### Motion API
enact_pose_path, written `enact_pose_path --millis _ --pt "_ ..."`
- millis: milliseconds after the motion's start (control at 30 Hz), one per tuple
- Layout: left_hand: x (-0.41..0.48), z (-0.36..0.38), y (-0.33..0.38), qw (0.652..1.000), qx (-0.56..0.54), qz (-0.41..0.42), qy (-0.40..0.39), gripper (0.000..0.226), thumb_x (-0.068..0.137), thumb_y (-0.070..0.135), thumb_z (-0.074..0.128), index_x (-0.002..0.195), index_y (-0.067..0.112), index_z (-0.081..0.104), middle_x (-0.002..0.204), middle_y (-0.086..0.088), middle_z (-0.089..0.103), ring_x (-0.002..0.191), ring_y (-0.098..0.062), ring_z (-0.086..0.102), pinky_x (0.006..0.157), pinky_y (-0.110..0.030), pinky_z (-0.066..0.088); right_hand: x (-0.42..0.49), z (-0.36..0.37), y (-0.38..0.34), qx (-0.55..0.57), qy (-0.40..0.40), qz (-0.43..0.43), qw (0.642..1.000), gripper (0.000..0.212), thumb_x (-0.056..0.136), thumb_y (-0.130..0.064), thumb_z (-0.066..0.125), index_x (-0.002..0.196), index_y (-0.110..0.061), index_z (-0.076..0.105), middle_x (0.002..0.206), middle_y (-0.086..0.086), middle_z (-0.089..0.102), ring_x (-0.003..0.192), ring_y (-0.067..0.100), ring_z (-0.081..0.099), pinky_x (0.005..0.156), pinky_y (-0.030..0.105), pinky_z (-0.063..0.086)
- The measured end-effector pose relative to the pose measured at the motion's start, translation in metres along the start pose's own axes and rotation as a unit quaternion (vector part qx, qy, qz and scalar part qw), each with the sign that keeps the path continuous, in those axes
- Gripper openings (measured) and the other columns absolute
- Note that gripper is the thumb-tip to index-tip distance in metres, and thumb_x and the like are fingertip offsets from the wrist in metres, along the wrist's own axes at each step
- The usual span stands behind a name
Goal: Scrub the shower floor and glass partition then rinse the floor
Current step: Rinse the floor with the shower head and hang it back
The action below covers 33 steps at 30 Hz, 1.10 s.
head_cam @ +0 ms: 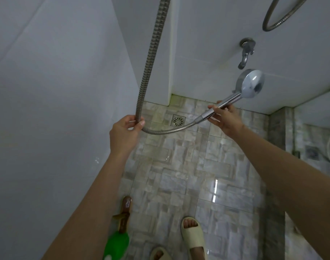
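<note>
My right hand [227,120] grips the chrome handle of the shower head [251,84], whose round face points up and to the right, away from the floor. My left hand [125,129] pinches the ribbed metal hose [151,59] where it bends at the bottom of its drop. No water comes out of the head. The wet stone-patterned shower floor [188,166] lies below, with a square drain [178,120] near the back wall. The glass partition [310,147] runs along the right edge.
A wall tap [245,52] juts from the white tiled back wall, with a second hose loop [280,14] above it. A brown-handled brush with a green head [121,228] lies by the left wall. My feet in cream slippers [193,235] stand at the bottom.
</note>
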<state>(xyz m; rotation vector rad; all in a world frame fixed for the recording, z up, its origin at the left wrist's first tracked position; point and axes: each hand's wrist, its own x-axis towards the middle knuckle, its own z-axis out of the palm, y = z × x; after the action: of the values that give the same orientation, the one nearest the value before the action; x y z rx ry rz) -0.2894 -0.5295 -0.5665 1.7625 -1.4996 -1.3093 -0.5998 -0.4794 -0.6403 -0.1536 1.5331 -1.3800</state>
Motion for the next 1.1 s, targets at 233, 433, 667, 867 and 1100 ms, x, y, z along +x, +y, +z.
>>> enact_pose_path --millis 233,433,667,867,1100 --pt "-0.002 -0.009 -0.002 1.0 -0.001 0.007 0.003 0.01 0.086 0.031 0.072 0.096 0.032 0.072 0.102 0.003 0.073 0.101 -0.014 0.069 0.097 -0.032 0.048 0.0 0.01 -0.011 -0.027 -0.049 0.001 0.998 0.02 0.094 -0.003 0.054 0.104 -0.019 0.047 0.099 0.005 0.068 0.089 0.021 0.068 0.082 0.041 0.057" --pt "-0.007 -0.015 -0.004 1.0 0.011 0.015 0.006 0.012 0.086 0.031 0.071 0.098 0.031 0.073 0.101 0.004 0.073 0.102 -0.012 0.067 0.1 -0.037 0.05 -0.007 0.014 -0.011 -0.082 -0.092 0.019 0.992 0.023 0.093 -0.002 0.056 0.11 -0.017 0.051 0.1 0.005 0.07 0.096 0.025 0.068 0.086 0.043 0.056" --pt "-0.013 -0.023 -0.007 0.999 0.037 0.037 0.009 0.01 0.088 0.03 0.069 0.098 0.033 0.072 0.101 0.003 0.074 0.098 -0.013 0.069 0.097 -0.036 0.051 -0.017 0.02 -0.006 -0.125 -0.132 0.046 0.982 0.023 0.092 -0.003 0.058 0.111 -0.016 0.052 0.107 0.01 0.068 0.105 0.029 0.065 0.091 0.046 0.053" --pt "-0.016 -0.031 -0.011 0.994 0.083 0.06 0.027 0.011 0.09 0.029 0.067 0.101 0.028 0.071 0.099 0.006 0.072 0.096 -0.01 0.068 0.089 -0.03 0.053 -0.03 0.023 0.009 -0.101 -0.113 0.062 0.987 0.021 0.092 -0.004 0.058 0.107 -0.016 0.052 0.102 0.008 0.07 0.096 0.027 0.068 0.082 0.042 0.057" --pt "-0.027 -0.035 -0.013 0.987 0.136 0.071 0.038 0.006 0.091 0.031 0.065 0.096 0.034 0.066 0.101 0.01 0.072 0.089 -0.014 0.069 0.079 -0.03 0.052 -0.071 0.023 0.077 0.083 0.053 0.09 0.991 0.02 0.092 0.001 0.055 0.103 -0.014 0.047 0.095 0.007 0.065 0.084 0.022 0.064 0.074 0.038 0.057"
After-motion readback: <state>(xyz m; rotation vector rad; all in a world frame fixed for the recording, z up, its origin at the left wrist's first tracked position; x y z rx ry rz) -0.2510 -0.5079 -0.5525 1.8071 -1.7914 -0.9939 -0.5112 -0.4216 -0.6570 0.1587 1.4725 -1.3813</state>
